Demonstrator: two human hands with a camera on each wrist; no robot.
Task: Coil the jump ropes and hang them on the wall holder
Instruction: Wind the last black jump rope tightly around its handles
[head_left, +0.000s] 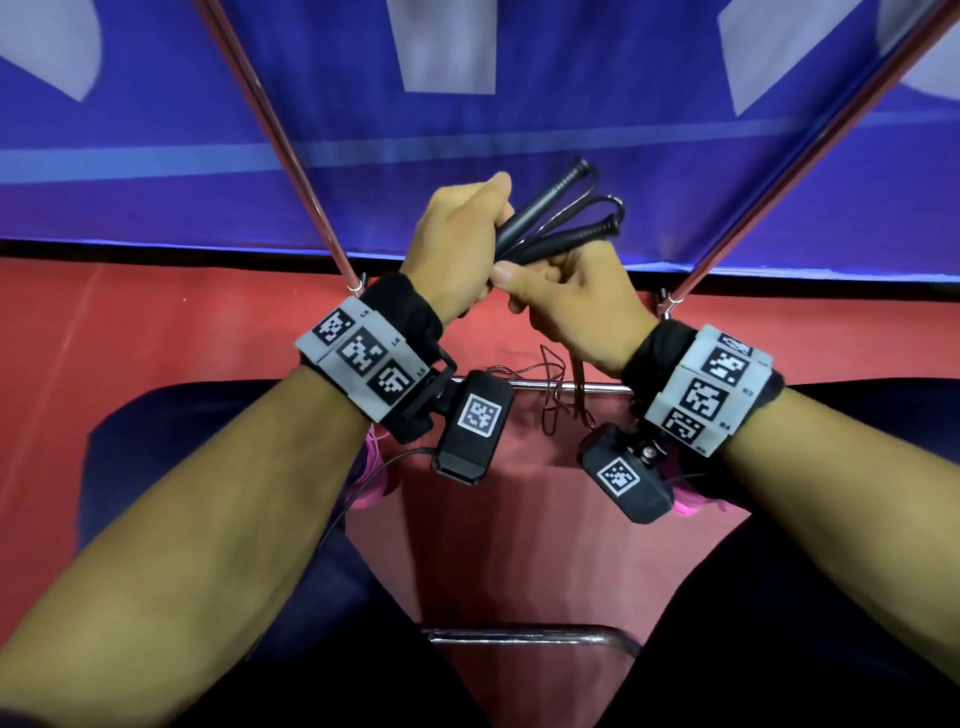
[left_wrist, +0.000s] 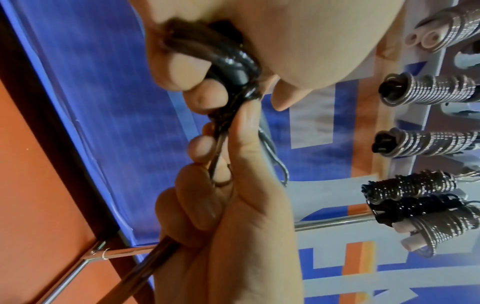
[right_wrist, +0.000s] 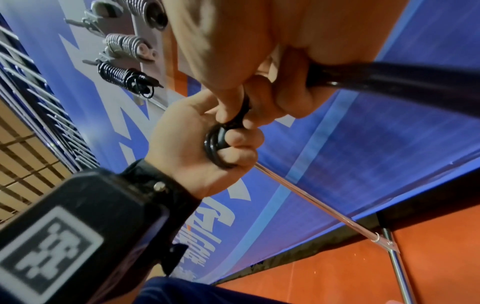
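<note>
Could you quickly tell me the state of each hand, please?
Left hand: closed around the jump rope.
Right hand: closed on the same jump rope.

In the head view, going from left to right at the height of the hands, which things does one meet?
The left slanted metal rod → left hand → right hand → right slanted metal rod. The jump rope, gripped by both hands, overlaps them.

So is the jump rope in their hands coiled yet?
Partly: handles and loops are bunched in the left hand and right hand; loose cord hangs below.
</note>
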